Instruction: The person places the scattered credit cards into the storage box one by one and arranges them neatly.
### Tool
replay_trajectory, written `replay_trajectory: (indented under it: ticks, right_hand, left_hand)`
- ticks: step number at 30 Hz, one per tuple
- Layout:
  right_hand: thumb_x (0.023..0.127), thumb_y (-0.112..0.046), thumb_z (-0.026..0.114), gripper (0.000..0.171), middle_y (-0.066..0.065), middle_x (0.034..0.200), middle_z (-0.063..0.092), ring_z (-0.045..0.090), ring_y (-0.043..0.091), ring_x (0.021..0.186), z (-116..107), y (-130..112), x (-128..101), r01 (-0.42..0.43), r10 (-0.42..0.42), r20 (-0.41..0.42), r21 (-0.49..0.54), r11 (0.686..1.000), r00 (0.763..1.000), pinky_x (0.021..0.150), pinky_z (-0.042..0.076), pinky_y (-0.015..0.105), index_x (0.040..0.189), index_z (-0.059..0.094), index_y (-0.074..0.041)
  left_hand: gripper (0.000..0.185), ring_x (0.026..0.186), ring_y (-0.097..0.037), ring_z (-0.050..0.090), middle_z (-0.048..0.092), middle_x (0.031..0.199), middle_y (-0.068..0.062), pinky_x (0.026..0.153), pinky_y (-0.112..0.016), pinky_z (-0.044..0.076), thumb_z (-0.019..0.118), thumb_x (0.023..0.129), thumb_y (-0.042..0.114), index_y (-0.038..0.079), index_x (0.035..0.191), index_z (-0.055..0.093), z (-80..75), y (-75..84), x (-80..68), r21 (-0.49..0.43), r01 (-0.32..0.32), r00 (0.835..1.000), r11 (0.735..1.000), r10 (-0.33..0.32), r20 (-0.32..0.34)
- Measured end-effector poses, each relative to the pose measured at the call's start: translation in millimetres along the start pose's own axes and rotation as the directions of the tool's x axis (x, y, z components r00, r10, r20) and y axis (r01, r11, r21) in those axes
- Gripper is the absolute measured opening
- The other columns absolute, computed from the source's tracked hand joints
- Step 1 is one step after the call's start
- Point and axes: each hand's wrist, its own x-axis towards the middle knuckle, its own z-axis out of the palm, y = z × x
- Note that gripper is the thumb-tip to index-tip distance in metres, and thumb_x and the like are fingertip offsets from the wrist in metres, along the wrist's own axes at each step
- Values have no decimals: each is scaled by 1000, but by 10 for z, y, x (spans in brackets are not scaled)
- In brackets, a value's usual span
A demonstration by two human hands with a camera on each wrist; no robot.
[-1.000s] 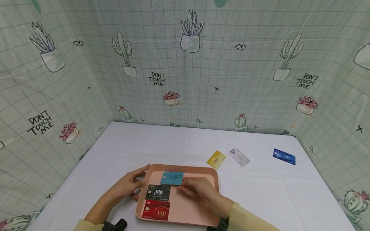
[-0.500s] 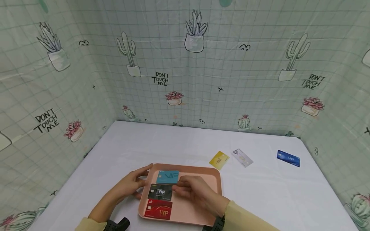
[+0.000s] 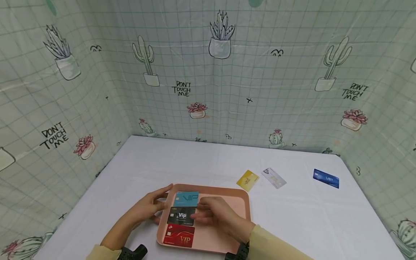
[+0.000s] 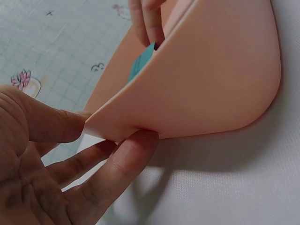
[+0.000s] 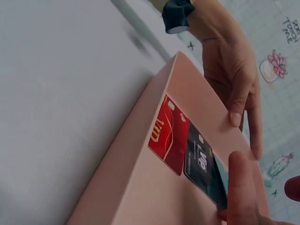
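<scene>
Resting on the pink tray, the right hand is touching the teal card and the black card with loosely bent fingertips, pinching nothing. The left hand is pinching the tray's left rim. The teal card is lying flat just left of the right hand's fingertips, long axis left-right, above the black and red card. White-clothed counter, cactus-print walls.
</scene>
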Motion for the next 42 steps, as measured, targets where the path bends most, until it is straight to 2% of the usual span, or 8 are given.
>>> replay_trajectory:
  ticks: [4, 12, 21, 25, 31, 37, 42]
  right_hand:
    - [102, -24, 50, 57, 29, 130, 67, 79, 24, 89, 19, -30, -25, 2, -2, -2, -75, 997, 1000, 73, 64, 29, 142, 49, 16]
    - [101, -22, 51, 55, 33, 129, 65, 79, 24, 88, 21, -10, -23, 10, -11, -2, -45, 999, 1000, 72, 64, 28, 137, 51, 19]
    - [108, -24, 44, 55, 38, 141, 54, 77, 31, 100, -21, -28, -67, 43, -47, -34, -101, 994, 998, 81, 64, 33, 142, 46, 20]
    - [108, -24, 43, 59, 36, 148, 49, 75, 31, 107, -52, -92, -100, 63, -67, -29, -123, 990, 997, 86, 63, 36, 149, 38, 19]
    - [108, -23, 43, 58, 28, 153, 49, 73, 27, 114, -175, -226, -178, 72, -74, -17, -117, 991, 997, 89, 62, 36, 154, 36, 12]
    - [108, -22, 44, 56, 25, 152, 52, 73, 24, 113, -340, -355, -243, 89, -93, -49, -80, 993, 994, 89, 62, 34, 154, 38, 9]
    - [108, -24, 44, 57, 24, 152, 51, 72, 24, 115, -493, -433, -282, 105, -113, -75, -102, 989, 991, 91, 61, 32, 156, 37, 7]
  left_hand:
    - [72, 102, -25, 66, 47, 151, -30, 59, -43, 63, 61, 92, 0, 14, 160, 41, 5, -5, 10, 8, 2, 1000, 1000, -2, -6]
    - [73, 101, -24, 66, 50, 149, -28, 59, -42, 63, 63, 91, 1, 15, 159, 42, 12, -2, 10, 25, 4, 1000, 1000, -3, -18]
    - [72, 101, -25, 65, 51, 149, -28, 58, -41, 62, 62, 91, 0, 16, 159, 43, 15, -3, 12, 32, -4, 1000, 999, 5, -18]
    - [72, 100, -24, 66, 51, 148, -27, 59, -42, 63, 63, 91, -1, 16, 158, 44, 20, 8, 10, 27, 4, 1000, 1000, -3, -28]
    - [72, 98, -23, 65, 50, 149, -27, 59, -42, 63, 62, 91, -1, 16, 159, 43, 11, -9, 18, 29, 11, 1000, 1000, -11, -25]
    - [73, 99, -24, 64, 49, 150, -27, 59, -42, 63, 61, 90, -2, 17, 159, 44, 9, -6, 31, 32, 11, 1000, 999, -10, -26]
    - [72, 101, -26, 65, 50, 149, -27, 59, -43, 63, 62, 91, -2, 17, 158, 44, 20, -1, 14, 23, 15, 999, 1000, -14, -30]
